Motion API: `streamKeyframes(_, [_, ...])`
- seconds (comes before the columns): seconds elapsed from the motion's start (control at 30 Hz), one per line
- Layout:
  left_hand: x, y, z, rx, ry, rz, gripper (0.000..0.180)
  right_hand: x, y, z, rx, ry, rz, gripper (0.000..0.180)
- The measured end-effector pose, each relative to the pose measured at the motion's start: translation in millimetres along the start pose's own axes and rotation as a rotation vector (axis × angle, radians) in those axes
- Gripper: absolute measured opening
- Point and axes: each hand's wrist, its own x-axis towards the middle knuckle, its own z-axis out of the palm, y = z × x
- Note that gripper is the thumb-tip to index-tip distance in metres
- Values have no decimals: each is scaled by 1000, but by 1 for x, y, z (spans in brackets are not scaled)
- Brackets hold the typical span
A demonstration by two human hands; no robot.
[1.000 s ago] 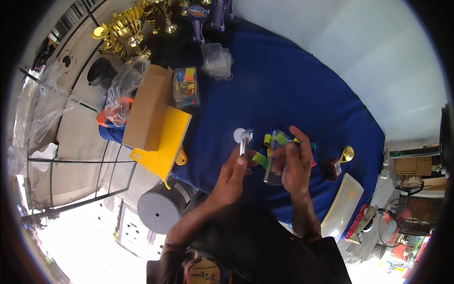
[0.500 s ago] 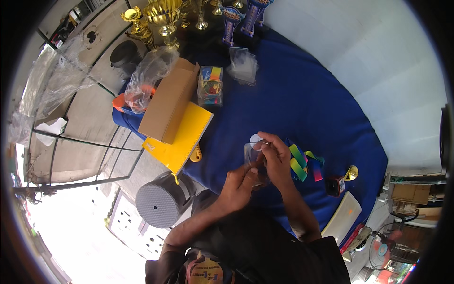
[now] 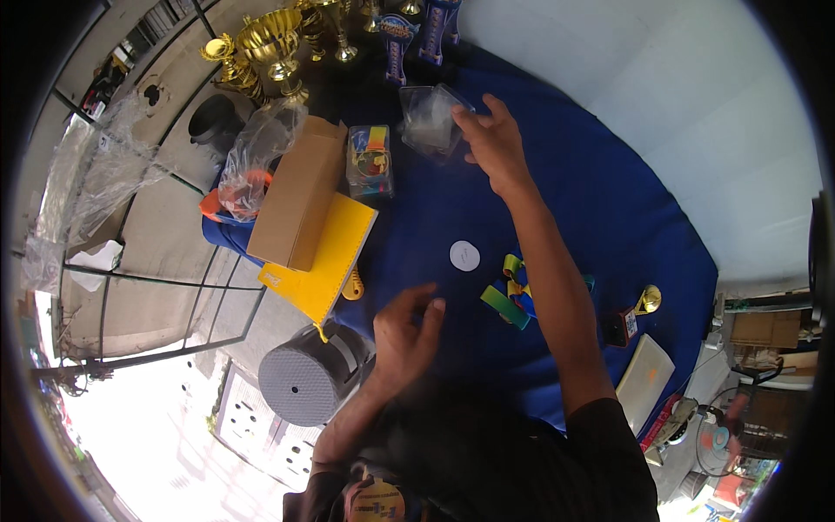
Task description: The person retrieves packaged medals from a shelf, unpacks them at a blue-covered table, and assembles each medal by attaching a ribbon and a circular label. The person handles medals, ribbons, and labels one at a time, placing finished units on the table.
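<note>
My right hand (image 3: pixel 496 148) reaches far across the blue-covered table, its fingers apart, with a fingertip at the edge of the clear plastic cases (image 3: pixel 429 122). They lie overlapped in a loose pile. Nearer me, my left hand (image 3: pixel 404 335) hovers over the front edge, thumb and fingers parted and nothing between them. A round white disc (image 3: pixel 464 256) lies flat on the cloth between both hands. Beside my right forearm is a bundle of bright green, yellow and blue ribbon (image 3: pixel 509 300), partly hidden by the arm. A clear case packed with a medal and ribbon (image 3: pixel 370 161) sits left of the pile.
An open cardboard box (image 3: pixel 300 196) rests on a yellow notebook (image 3: pixel 326 252) at the left. Gold trophies (image 3: pixel 274 48) and blue award plaques (image 3: pixel 398 43) stand at the back. A small gold-topped trophy (image 3: pixel 622 326) lies at the right. A grey round stool (image 3: pixel 300 378) stands below the table's left edge.
Both hands were together on a clear case and the white disc. Now the disc lies on the cloth, my right hand has moved far forward to the pile, and my left hand has drawn back.
</note>
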Motion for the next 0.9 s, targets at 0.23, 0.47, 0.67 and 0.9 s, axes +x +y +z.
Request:
streamKeyframes(0.23, [33,-1,-18,246,211,189,27,-25,23,29,-261,-426,112,57])
streamKeyframes(0.47, [50,6,-24,252,243,189,36,-24,49,116,-585,-298,63,60])
streamKeyframes(0.67, [50,1,-28,195,284,115,40,-2,68,129,-201,-461,311,78])
streamKeyframes(0.9, [53,-2,-31,140,306,87,47,-22,47,125,-51,-224,217,77])
